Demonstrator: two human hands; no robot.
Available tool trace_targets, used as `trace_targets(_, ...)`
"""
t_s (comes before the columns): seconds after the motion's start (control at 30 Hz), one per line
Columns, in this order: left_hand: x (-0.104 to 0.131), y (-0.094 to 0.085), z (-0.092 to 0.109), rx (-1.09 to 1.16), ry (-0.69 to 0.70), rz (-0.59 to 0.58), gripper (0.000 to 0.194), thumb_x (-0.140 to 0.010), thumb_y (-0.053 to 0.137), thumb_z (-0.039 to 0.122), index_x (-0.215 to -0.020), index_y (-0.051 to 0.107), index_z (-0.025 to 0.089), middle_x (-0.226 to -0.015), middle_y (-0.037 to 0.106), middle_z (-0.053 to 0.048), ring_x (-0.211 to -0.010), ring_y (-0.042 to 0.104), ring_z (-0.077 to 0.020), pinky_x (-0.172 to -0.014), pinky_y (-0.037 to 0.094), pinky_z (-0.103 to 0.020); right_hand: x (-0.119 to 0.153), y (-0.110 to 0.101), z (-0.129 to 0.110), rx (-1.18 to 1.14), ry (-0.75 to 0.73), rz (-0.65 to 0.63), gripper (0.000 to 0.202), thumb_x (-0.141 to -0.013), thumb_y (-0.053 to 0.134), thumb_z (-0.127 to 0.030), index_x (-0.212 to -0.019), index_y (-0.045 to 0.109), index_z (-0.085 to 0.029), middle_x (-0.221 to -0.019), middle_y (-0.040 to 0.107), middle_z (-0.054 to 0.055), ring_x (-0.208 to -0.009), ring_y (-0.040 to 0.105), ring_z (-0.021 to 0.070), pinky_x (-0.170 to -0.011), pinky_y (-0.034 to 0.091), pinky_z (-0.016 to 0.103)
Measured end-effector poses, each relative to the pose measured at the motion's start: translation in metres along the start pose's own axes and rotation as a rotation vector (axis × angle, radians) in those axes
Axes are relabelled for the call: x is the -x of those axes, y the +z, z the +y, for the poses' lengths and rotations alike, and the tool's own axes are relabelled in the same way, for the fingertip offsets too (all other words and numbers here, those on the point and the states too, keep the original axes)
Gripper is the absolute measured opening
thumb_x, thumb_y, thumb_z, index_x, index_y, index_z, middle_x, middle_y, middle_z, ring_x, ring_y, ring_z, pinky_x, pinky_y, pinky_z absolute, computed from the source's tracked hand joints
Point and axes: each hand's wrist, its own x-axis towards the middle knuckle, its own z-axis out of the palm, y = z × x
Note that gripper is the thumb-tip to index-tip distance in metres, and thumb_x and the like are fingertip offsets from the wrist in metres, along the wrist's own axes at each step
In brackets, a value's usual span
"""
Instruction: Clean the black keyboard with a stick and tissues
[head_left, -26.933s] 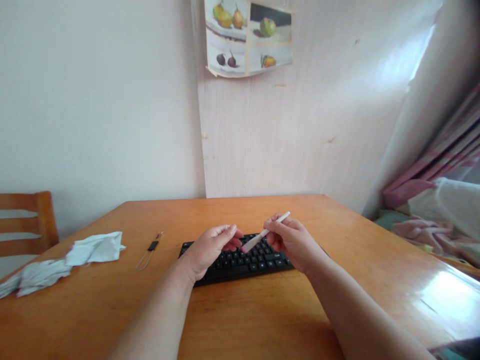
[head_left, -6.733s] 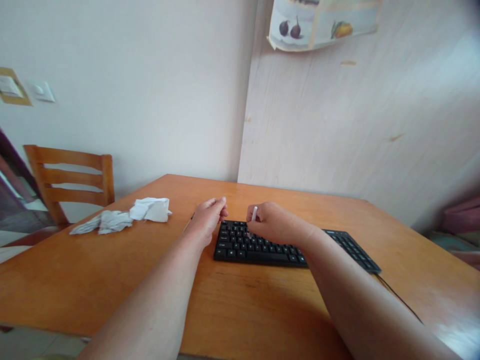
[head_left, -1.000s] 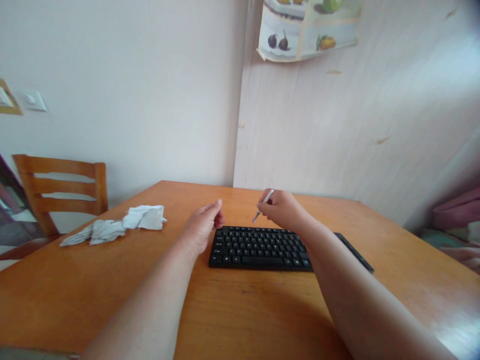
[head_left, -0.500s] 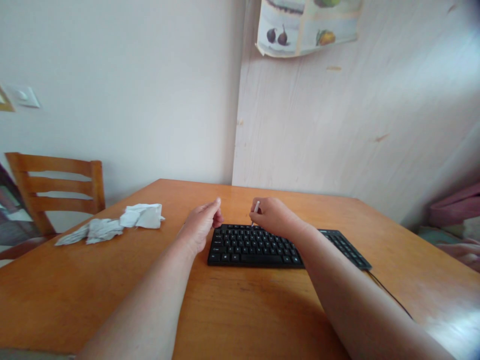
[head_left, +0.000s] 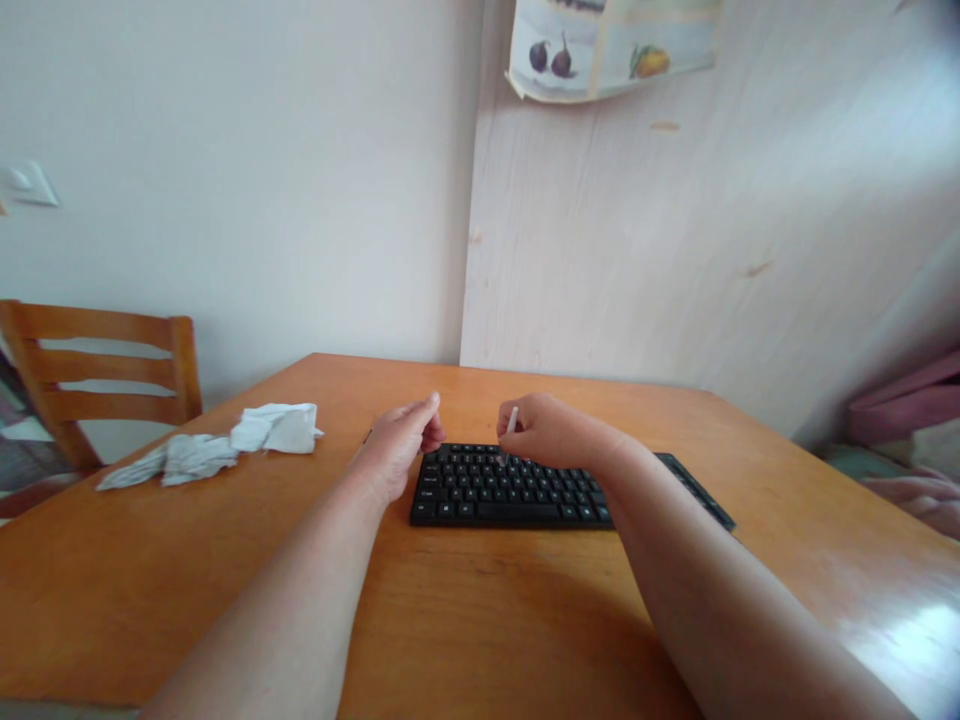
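A black keyboard (head_left: 517, 512) lies on the wooden table in front of me. My right hand (head_left: 551, 432) is over its upper middle keys, with the fingers pinched round a thin white stick (head_left: 513, 420). The stick slants down towards the top rows of keys, and its lower end is blurred. At the keyboard's upper left corner is my left hand (head_left: 401, 445), thumb up and fingers curled in. What those fingers close on, if anything, is hidden. My right forearm covers part of the keyboard's right side.
Crumpled white tissues (head_left: 274, 428) and a greyish crumpled piece (head_left: 199, 458) lie on the table (head_left: 480, 610) to the left. A wooden chair (head_left: 105, 365) stands beyond the left edge. The wall (head_left: 360, 200) rises behind the table, and pinkish cloth (head_left: 907, 405) is at the far right.
The view has shifted slightly. My right hand has tilted a little, and the stick's lower end has moved slightly over the upper keys. My left hand keeps its place by the keyboard's corner.
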Motion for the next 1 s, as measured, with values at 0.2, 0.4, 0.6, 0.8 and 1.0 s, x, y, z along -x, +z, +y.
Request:
trace_targets(0.2,0.001,0.001,0.000,0.000,-0.003,0.004,0.047,-0.075,0.067,0.063,-0.065,0.058,0.018,-0.061,0.059,0.000,-0.059,0.054,-0.0128,-0.059,0.041,-0.026,0.005,-0.006,-0.004,0.004,0.036,-0.050,0.004,-0.072,0.061,-0.015,-0.071,0.064,-0.018,-0.065,0.065,0.000,-0.061,0.056,0.0126,-0.053,0.035,0.023)
trace_targets(0.4,0.002,0.000,0.002,-0.028,0.007,-0.004,0.048,-0.075,0.066,0.064,-0.064,0.058,0.019,-0.061,0.059,0.000,-0.057,0.054,-0.0126,-0.059,0.041,-0.027,0.010,-0.012,-0.011,0.027,0.047,-0.087,0.004,-0.070,0.062,-0.015,-0.069,0.063,-0.019,-0.065,0.065,0.000,-0.060,0.054,0.0127,-0.051,0.033,0.023)
trace_targets(0.6,0.003,0.001,0.004,-0.030,-0.001,-0.005,0.047,-0.075,0.066,0.063,-0.063,0.057,0.019,-0.060,0.060,0.000,-0.055,0.053,-0.0123,-0.058,0.040,-0.027,0.013,-0.015,-0.015,0.065,0.030,-0.144,0.009,-0.069,0.058,-0.012,-0.070,0.063,-0.019,-0.061,0.062,-0.001,-0.059,0.053,0.0126,-0.051,0.031,0.024)
trace_targets(0.8,0.002,0.001,0.002,-0.037,0.009,-0.016,0.048,-0.076,0.065,0.064,-0.064,0.058,0.019,-0.061,0.060,0.000,-0.057,0.053,-0.0126,-0.059,0.041,-0.027,0.016,-0.019,-0.018,0.086,0.005,-0.177,0.010,-0.068,0.057,-0.011,-0.069,0.064,-0.019,-0.061,0.062,-0.001,-0.057,0.051,0.0119,-0.051,0.031,0.024)
trace_targets(1.0,0.001,-0.001,0.001,-0.042,0.007,-0.022,0.048,-0.076,0.065,0.065,-0.065,0.058,0.019,-0.062,0.060,0.000,-0.057,0.054,-0.0128,-0.060,0.041,-0.027,0.020,-0.023,-0.020,0.088,0.015,-0.217,0.010,-0.068,0.057,-0.013,-0.068,0.065,-0.019,-0.061,0.064,-0.001,-0.056,0.052,0.0120,-0.051,0.032,0.025)
